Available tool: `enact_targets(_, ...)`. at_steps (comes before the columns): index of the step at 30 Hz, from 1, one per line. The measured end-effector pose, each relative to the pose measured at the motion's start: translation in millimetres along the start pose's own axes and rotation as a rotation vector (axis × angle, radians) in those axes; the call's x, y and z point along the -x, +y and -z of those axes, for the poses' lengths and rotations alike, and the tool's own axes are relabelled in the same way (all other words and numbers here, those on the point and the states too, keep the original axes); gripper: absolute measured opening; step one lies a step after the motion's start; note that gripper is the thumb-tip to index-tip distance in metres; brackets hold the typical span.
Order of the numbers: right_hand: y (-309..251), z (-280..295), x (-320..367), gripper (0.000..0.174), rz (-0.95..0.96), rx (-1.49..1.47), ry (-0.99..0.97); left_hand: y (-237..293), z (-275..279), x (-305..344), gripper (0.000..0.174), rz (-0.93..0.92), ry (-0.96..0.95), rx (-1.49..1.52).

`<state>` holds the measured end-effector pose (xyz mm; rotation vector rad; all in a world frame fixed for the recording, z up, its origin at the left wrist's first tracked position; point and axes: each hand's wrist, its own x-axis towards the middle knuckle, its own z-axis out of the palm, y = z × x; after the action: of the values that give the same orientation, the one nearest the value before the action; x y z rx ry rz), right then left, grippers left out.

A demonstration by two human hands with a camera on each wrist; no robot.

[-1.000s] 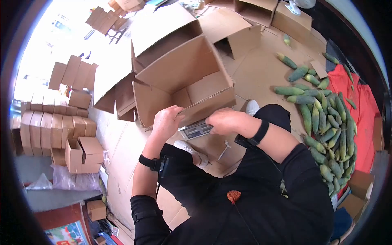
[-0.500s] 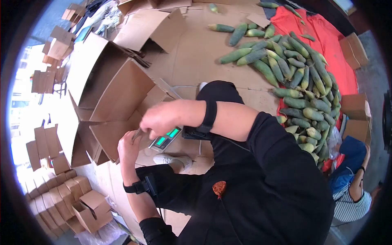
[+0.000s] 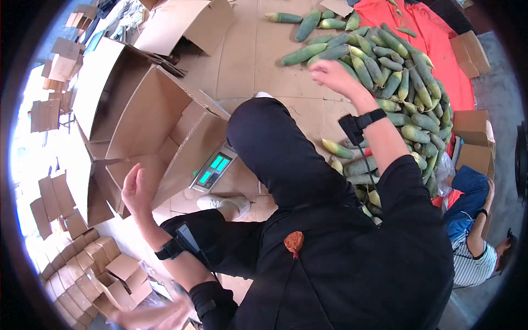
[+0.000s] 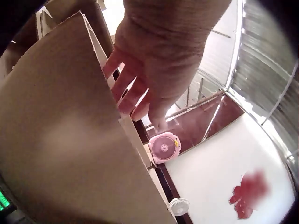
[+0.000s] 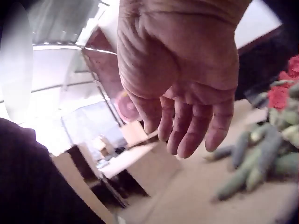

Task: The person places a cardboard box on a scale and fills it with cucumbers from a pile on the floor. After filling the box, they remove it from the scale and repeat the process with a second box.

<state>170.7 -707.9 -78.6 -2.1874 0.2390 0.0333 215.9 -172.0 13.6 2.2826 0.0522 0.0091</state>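
My left hand (image 3: 137,192) is at the near edge of an open cardboard box (image 3: 144,116); in the left wrist view its spread fingers lie along the box's edge, and I cannot tell if they touch it. My right hand (image 3: 333,76) hangs over the pile of green gourd-like vegetables (image 3: 379,69), holding nothing, its fingers loosely bent in the right wrist view (image 5: 187,107). A scale with lit green digits (image 3: 215,169) lies between the box and my knee.
More open boxes (image 3: 181,25) stand beyond. Stacked cartons (image 3: 71,280) are at lower left, where another person's blurred hand (image 3: 157,316) shows. A red cloth (image 3: 459,82) lies under the pile. A person in a striped shirt (image 3: 473,264) is at lower right.
My right hand has left the box's edge and moved right, over the vegetables. My left hand has shifted slightly left. The view has turned toward the pile, and a blurred hand has appeared at lower left.
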Motion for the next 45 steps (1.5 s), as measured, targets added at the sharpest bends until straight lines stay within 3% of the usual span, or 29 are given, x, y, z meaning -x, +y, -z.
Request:
enact_targets(3, 91, -15, 41, 0.023, -0.13, 0.233, 0.091, -3, 10, -3, 0.025, -0.066, 0.218, -0.072)
enact_targets(4, 120, -23, 52, 0.023, -0.152, 0.417, 0.002, -13, 16, -7, 0.025, -0.061, 0.221, -0.078)
enact_targets(5, 134, -34, 67, 0.024, -0.329, 0.448, -0.088, -25, 21, -10, 0.026, -0.098, 0.295, -0.148)
enact_targets(6, 153, -45, 84, 0.023, -0.254, 0.562, -0.151, -37, 26, -13, 0.027, -0.134, 0.373, -0.221)
enact_targets(7, 170, -57, 96, 0.023, -0.309, 0.635, -0.215, -49, 31, -15, 0.03, -0.049, 0.355, -0.139)
enact_targets(8, 166, -66, 110, 0.022, -0.453, 0.513, -0.192, -46, 30, -11, 0.03, -0.038, 0.375, -0.152)
enact_targets(10, 189, -89, 129, 0.022, -0.495, 0.431, -0.255, -35, 24, -5, 0.034, 0.027, 0.398, -0.324)
enact_targets(11, 192, -100, 138, 0.022, -0.431, 0.41, -0.2, -45, 27, -7, 0.039, 0.074, 0.402, -0.345)
enact_targets(12, 188, -108, 138, 0.02, -0.432, 0.423, -0.237, -70, 33, -12, 0.041, 0.076, 0.377, -0.258)
enact_targets(14, 180, -125, 136, 0.023, -0.36, 0.49, -0.322, -84, 35, -15, 0.043, 0.107, 0.328, -0.359)
enact_targets(16, 176, -141, 132, 0.028, -0.175, 0.704, -0.283, -45, 24, -6, 0.047, 0.196, 0.299, -0.452)
enact_targets(17, 161, -140, 122, 0.031, -0.242, 0.684, -0.469, -38, 21, -4, 0.05, 0.217, 0.284, -0.424)
enact_targets(18, 160, -144, 116, 0.031, -0.223, 0.684, -0.47, -40, 22, -5, 0.05, 0.229, 0.268, -0.41)
enact_targets(20, 184, -161, 113, 0.03, -0.4, 0.509, -0.591, -45, 22, -5, 0.05, 0.225, 0.257, -0.462)
enact_targets(22, 209, -175, 118, 0.029, -0.361, 0.573, -0.561, -59, 23, -7, 0.05, 0.211, 0.262, -0.496)
enact_targets(24, 221, -179, 122, 0.028, -0.418, 0.363, -0.423, -61, 27, -8, 0.05, 0.198, 0.261, -0.529)
enact_targets(27, 207, -158, 124, 0.024, -0.451, 0.298, -0.27, -59, 27, -9, 0.05, 0.228, 0.216, -0.579)
enact_targets(30, 235, -139, 132, 0.022, -0.51, 0.097, -0.094, -53, 25, -8, 0.05, 0.246, 0.202, -0.551)
enact_targets(31, 224, -133, 129, 0.022, -0.5, 0.1, -0.096, -48, 25, -7, 0.051, 0.267, 0.188, -0.57)
enact_targets(33, 202, -106, 126, 0.023, -0.797, -0.237, 0.016, -42, 22, -6, 0.051, 0.275, 0.201, -0.587)
enact_targets(37, 142, -73, 106, 0.028, -0.839, -0.409, 0.1, -38, 18, -6, 0.051, 0.292, 0.213, -0.619)
enact_targets(41, 69, -53, 58, 0.025, -0.522, -0.571, 0.094, -38, 18, -5, 0.05, 0.324, 0.217, -0.644)
enact_targets(45, -70, -24, 17, 0.024, -0.099, -0.702, 0.075, -29, 18, -3, 0.05, 0.368, 0.21, -0.631)
